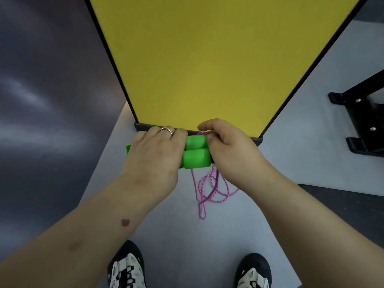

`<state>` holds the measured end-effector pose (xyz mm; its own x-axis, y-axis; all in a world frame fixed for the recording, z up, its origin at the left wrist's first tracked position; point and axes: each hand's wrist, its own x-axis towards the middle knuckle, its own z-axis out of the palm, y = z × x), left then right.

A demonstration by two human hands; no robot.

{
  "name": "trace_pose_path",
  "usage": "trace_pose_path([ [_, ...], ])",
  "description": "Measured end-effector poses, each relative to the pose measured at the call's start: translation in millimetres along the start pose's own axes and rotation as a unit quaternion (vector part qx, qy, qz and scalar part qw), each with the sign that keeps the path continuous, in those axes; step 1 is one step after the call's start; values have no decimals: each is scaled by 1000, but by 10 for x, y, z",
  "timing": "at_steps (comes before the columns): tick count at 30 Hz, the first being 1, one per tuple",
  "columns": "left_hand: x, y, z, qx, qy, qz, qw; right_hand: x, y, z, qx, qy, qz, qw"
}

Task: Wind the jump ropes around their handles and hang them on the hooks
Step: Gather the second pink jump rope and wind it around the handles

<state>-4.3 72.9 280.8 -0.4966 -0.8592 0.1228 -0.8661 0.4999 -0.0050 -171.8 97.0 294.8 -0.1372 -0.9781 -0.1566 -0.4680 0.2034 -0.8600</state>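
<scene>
Two bright green foam jump-rope handles (195, 154) lie side by side, long axes left-right, gripped in the curled left hand (153, 156), while right hand (226, 146) fingers pinch pink braided cord (209, 188) at their right ends.

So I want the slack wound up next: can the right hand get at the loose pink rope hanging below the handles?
Probably yes: the pink rope dangles free just beneath the right hand, nothing between them, though its fingers already pinch rope at the green handles.

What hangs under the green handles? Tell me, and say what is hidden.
Pink rope dangles in loose loops below the green handles, above the grey floor. The left hand and right hand cover the handles' ends and the rope's attachment.
</scene>
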Motion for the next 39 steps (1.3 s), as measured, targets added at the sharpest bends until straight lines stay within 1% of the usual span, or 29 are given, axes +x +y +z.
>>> trace_pose_path([
  [4, -15, -11, 3, 30, 19, 2, 999, 14, 69, -10, -25, 68, -3, 997],
  [6, -23, -18, 5, 36, 24, 2, 999, 28, 70, -22, -31, 96, 31, 994],
  [8, -31, -24, 10, 39, 26, 2, 999, 24, 68, -33, -57, 105, 67, 991],
  [9, -32, -21, 8, 43, 27, 4, 999, 12, 59, -31, -81, 101, 69, 989],
  [10, -32, -16, 8, 45, 29, 5, 999, 2, 53, -29, -79, 98, 58, 990],
  [11, -30, -3, 5, 45, 30, 6, 999, -10, 27, -20, -41, 86, 49, 994],
  [13, -24, 26, 1, 39, 33, 8, 999, -38, -26, 12, 37, 25, 46, 998],
  [15, -26, 54, 6, 31, 41, 7, 999, -52, -8, 62, 3, -36, 28, 999],
  [16, -29, 68, 11, 28, 45, 4, 999, -58, 23, 89, -20, -46, 9, 999],
  [18, -39, 84, 35, 25, 48, -7, 998, -63, 62, 142, -24, -28, -20, 999],
  [21, -23, 84, 40, 9, 42, -17, 999, -67, 77, 171, 54, 0, -9, 999],
  [23, -4, 62, 19, -11, 29, -21, 999, -68, 74, 168, 90, 2, -8, 996],
  [27, -10, 1, -59, 4, 2, -38, 999, -55, 88, 143, 73, -3, -51, 996],
  [31, -18, -26, -99, -9, -15, -51, 999, -54, 102, 143, 81, -6, -57, 995],
  [33, -14, -20, -91, -9, -9, -38, 999, -61, 97, 139, 85, 9, -53, 995],
  [36, -7, -2, -74, 1, 19, -19, 1000, -79, 57, 175, 109, 42, -42, 992],
  [39, 8, -21, -68, 7, 41, -15, 999, -127, 32, 221, 111, 62, -58, 990],
])
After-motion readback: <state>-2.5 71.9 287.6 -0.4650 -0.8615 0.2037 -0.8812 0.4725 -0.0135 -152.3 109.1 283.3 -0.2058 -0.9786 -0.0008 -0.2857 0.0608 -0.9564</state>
